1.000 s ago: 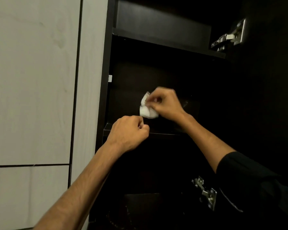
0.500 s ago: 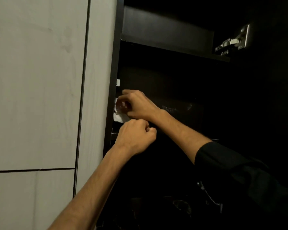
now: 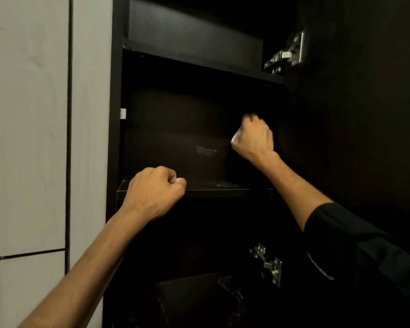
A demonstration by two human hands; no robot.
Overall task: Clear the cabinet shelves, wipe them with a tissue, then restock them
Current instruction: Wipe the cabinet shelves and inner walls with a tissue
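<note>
A dark cabinet stands open in front of me, its middle shelf (image 3: 223,191) bare. My right hand (image 3: 255,138) is inside that compartment at the right, closed around a white tissue (image 3: 235,136) of which only a small corner shows. It sits against the back panel near the right wall. My left hand (image 3: 155,191) is a closed fist at the shelf's front edge, left of centre; I see nothing in it. A pale smudge (image 3: 206,150) marks the back panel between the hands.
An upper shelf (image 3: 199,62) spans above. Metal hinges sit at the upper right (image 3: 287,54) and lower right (image 3: 269,263). The open door (image 3: 365,114) fills the right side. A light wood panel (image 3: 29,114) lies to the left. Dark shapes sit low in the cabinet.
My right hand has swept the tissue from the left side of the compartment across to the right side. My left fist has stayed at the shelf's front edge.
</note>
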